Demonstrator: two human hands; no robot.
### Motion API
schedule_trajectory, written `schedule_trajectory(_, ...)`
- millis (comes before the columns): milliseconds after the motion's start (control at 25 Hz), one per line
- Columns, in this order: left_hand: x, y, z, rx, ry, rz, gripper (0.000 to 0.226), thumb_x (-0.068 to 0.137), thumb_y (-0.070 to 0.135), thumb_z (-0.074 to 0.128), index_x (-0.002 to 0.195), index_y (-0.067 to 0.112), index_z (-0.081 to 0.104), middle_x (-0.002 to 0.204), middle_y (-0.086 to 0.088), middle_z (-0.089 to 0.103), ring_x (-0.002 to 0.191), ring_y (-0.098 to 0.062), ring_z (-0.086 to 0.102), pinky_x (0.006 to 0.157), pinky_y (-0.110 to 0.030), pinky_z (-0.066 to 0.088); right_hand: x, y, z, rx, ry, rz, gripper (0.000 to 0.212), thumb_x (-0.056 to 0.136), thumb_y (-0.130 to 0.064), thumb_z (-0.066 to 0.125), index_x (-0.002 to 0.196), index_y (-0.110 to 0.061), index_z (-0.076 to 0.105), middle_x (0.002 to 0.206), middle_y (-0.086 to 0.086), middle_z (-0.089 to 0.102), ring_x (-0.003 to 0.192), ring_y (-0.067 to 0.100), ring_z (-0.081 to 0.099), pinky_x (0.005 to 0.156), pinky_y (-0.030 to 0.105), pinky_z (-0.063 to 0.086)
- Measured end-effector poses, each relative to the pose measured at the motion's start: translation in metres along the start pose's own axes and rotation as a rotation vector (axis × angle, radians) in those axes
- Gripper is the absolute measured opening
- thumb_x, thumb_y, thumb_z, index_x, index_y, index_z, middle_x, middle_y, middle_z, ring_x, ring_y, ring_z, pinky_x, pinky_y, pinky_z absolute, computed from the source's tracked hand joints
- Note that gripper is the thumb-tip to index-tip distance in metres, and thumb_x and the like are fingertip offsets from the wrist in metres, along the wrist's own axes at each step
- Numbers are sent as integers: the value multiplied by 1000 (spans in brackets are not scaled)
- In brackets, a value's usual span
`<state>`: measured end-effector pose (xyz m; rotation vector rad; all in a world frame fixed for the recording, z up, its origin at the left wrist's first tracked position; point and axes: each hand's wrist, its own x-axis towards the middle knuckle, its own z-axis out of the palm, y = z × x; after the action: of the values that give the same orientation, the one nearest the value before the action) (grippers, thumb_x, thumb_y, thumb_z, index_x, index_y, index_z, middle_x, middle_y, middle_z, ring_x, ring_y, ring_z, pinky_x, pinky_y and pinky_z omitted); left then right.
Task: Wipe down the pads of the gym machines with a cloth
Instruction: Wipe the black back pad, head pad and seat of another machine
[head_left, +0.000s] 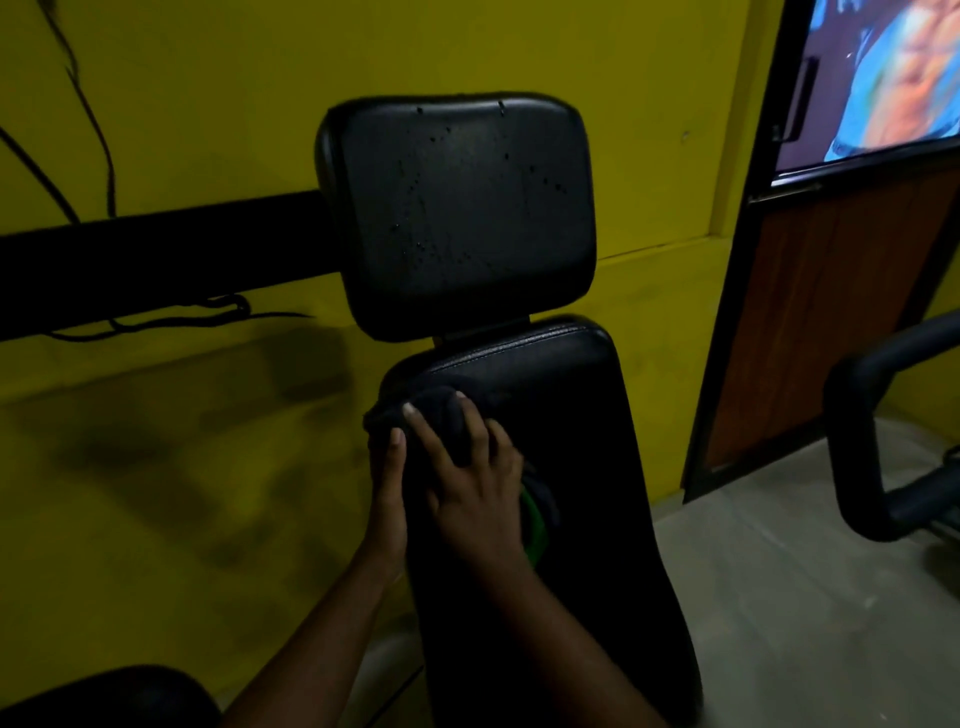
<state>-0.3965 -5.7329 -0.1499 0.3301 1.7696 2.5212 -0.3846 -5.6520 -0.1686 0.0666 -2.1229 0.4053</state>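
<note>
Yellow wall behind the back pad (545, 467); near its upper left edge a dark cloth (441, 415) lies bunched, likely soft and light. Right hand (472, 493) presses it with spread fingers, left hand (387, 499) steadies its edge

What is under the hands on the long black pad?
A dark cloth with a green edge lies under the right hand, pressed onto the long back pad. The left hand rests on the cloth's left side. The pad surface beneath the cloth is covered.
</note>
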Motion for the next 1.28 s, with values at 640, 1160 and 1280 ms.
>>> schedule_trajectory(640,-17,43,13,97,-38,-51,61,77,67,38,122,26,42,111,10,55,92,1,63,65,-10,51,77,-25,-46,-4,-405,188,45,94,-35,40,138,-37,33,151,10,17,131,36,20,98,48,29)
schedule_trajectory(1160,75,169,0,251,49,82,58,94,49,36,146,24,30,148,-2,38,136,-23,36,111,-38,26,136,-44,-84,882,712,966,34,95,-12,49,128,-3,42,130,18,49,119,27,48,81,14,33)
schedule_trajectory(1280,84,185,20,209,-65,112,54,95,52,29,140,24,40,137,2,50,119,-17,51,95,-27,45,150,-58,-59,762,661,790,33,93,-23,54,122,-9,51,131,13,47,122,24,45,96,24,36)
